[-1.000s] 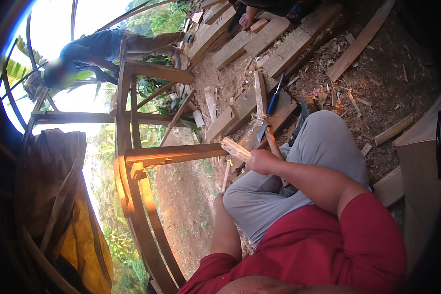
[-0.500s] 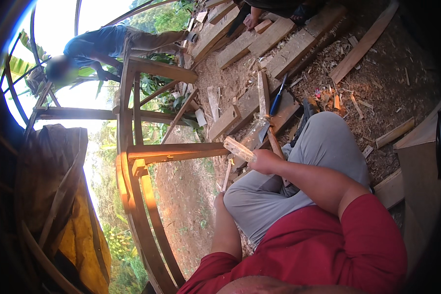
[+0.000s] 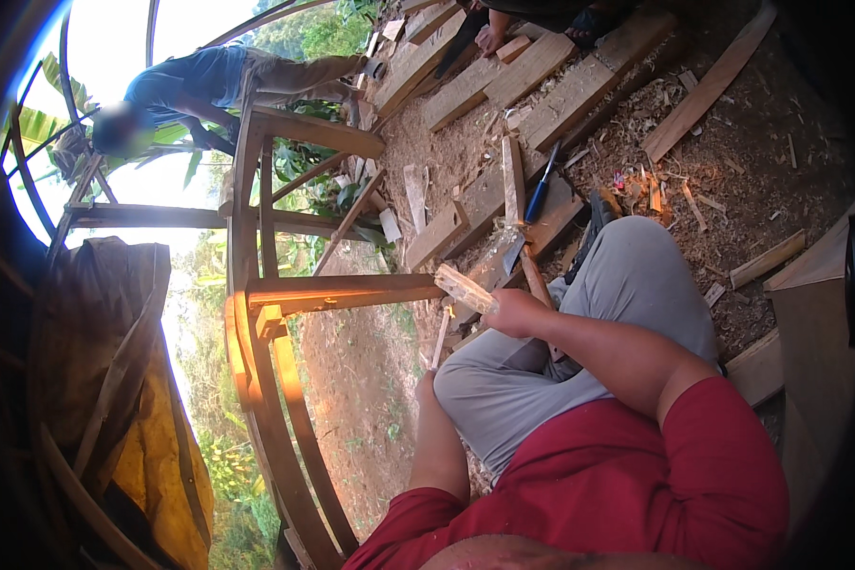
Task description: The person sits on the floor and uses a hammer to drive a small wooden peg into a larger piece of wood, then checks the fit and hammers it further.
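Note:
I sit with my knees bent. My right hand [image 3: 516,314] is closed round one end of a short, rough piece of wood [image 3: 465,288], held out over my lap. Beyond my left knee, my left hand [image 3: 427,384] grips a thin wooden stick [image 3: 442,337] that points up and away; the knee partly hides its fingers. Just past my right hand lies a tool with a flat metal blade [image 3: 514,255] and a wooden handle [image 3: 535,281], its lower part hidden behind my wrist. Farther off rests a blue-handled tool with a thin metal shaft [image 3: 539,198], on the timber.
Thick timber beams [image 3: 565,100] lie across the ground, with wood shavings [image 3: 655,195] around them. A wooden frame [image 3: 351,293] stands at left. One person [image 3: 185,90] bends beyond it; another person's hand [image 3: 489,40] shows at the top. A long plank [image 3: 708,85] lies at right.
Both hands and the wood pieces stay almost still. The person beyond the frame has shifted slightly.

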A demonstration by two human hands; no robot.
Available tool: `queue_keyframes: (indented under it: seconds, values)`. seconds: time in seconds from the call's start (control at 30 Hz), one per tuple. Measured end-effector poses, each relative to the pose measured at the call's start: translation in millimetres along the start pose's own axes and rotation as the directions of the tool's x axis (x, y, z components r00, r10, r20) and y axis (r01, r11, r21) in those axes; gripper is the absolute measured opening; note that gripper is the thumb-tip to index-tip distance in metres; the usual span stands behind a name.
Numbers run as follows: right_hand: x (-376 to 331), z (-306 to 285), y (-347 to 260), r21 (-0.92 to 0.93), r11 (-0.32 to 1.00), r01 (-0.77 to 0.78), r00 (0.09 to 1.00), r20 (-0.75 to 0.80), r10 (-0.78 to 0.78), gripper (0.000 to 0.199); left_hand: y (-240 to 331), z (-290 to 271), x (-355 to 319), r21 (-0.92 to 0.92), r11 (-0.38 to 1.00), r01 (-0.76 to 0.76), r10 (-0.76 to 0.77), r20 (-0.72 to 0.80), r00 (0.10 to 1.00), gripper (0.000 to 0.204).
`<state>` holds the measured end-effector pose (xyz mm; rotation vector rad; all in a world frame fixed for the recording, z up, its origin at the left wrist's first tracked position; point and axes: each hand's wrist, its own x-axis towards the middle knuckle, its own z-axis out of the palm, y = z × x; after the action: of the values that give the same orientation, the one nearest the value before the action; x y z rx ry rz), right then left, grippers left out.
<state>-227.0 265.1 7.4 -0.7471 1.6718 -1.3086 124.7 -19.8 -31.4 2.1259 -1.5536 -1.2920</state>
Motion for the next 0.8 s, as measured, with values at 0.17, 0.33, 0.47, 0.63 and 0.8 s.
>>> queue_keyframes:
  seconds: [0.17, 0.33, 0.47, 0.63, 0.8]
  values:
    - [5, 2, 7, -0.013, 1.0, 0.015, 1.0, -0.025, -0.016, 0.057, 0, 4, 10, 0.058, 0.998, 0.005, -0.006, 0.005, 1.0, 0.045]
    - [3, 2, 4, -0.019, 1.0, 0.009, 1.0, -0.014, -0.01, 0.058, -7, 2, 10, -0.077, 0.996, 0.049, -0.045, 0.051, 0.998, 0.044]
    - [4, 1, 6, -0.018, 1.0, 0.012, 1.0, -0.011, -0.012, 0.058, -3, 2, 9, -0.033, 0.999, 0.034, -0.033, 0.028, 0.999, 0.044]
    - [4, 1, 7, -0.017, 1.0, 0.013, 1.0, -0.01, -0.013, 0.059, 0, 8, 5, 0.013, 1.0, 0.022, -0.022, -0.001, 1.0, 0.043]
    - [5, 2, 7, -0.01, 1.0, 0.02, 1.0, 0.0, -0.02, 0.059, -6, 2, 19, -0.026, 0.999, 0.047, -0.046, 0.013, 0.999, 0.043]
